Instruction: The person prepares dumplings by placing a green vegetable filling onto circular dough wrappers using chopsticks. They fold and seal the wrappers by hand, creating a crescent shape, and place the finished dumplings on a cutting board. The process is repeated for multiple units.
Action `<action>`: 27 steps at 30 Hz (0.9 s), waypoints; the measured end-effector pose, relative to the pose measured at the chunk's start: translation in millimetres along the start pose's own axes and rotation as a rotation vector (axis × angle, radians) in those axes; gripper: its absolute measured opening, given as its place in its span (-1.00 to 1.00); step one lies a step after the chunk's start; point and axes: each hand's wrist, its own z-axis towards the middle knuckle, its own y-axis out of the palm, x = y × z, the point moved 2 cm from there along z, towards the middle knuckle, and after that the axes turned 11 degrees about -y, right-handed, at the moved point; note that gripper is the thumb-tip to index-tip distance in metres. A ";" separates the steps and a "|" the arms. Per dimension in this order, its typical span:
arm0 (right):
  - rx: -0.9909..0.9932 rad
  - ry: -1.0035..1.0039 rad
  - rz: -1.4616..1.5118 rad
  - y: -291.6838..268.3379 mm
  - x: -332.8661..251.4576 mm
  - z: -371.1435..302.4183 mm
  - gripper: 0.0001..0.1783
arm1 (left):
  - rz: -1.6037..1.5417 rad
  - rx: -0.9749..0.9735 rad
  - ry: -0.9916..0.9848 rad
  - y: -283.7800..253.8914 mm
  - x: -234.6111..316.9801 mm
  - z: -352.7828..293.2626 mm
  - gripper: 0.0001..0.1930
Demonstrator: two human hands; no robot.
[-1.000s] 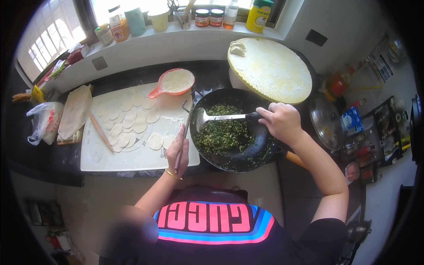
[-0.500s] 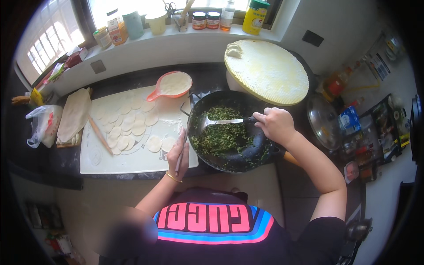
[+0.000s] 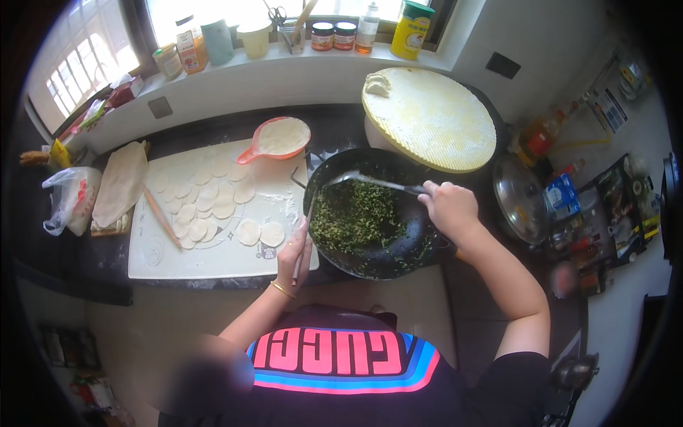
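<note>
A black wok (image 3: 425, 213) holds a chopped green filling (image 3: 356, 217). My right hand (image 3: 452, 208) is closed round the dark handle of a metal spatula (image 3: 377, 181), whose head lies at the filling's far left edge. At the wok's left rim, my left hand (image 3: 293, 257) grips a thin brown stick (image 3: 297, 270), perhaps a chopstick, that slants up to the rim. Left of it, two round dough wrappers (image 3: 248, 232) lie on the white board (image 3: 153, 265), with several more overlapping (image 3: 206, 196) farther back.
An orange-red scoop (image 3: 245, 155) of flour stands behind the board, and a floured yellow round tray (image 3: 430, 117) behind the wok. A rolling pin (image 3: 162, 217) lies on the board's left. Farther left are a dough sheet (image 3: 119, 178) and a plastic bag (image 3: 70, 203). A glass lid (image 3: 519, 199) leans at right.
The spatula head has moved to the far left side of the wok and turned edge-on. My right hand has come slightly right and nearer; my left hand has shifted slightly right with the stick.
</note>
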 end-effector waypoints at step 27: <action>0.181 0.265 0.149 108.8 2.1 -93.7 -0.61 | -0.166 0.025 0.020 1.2 14.5 0.2 -0.74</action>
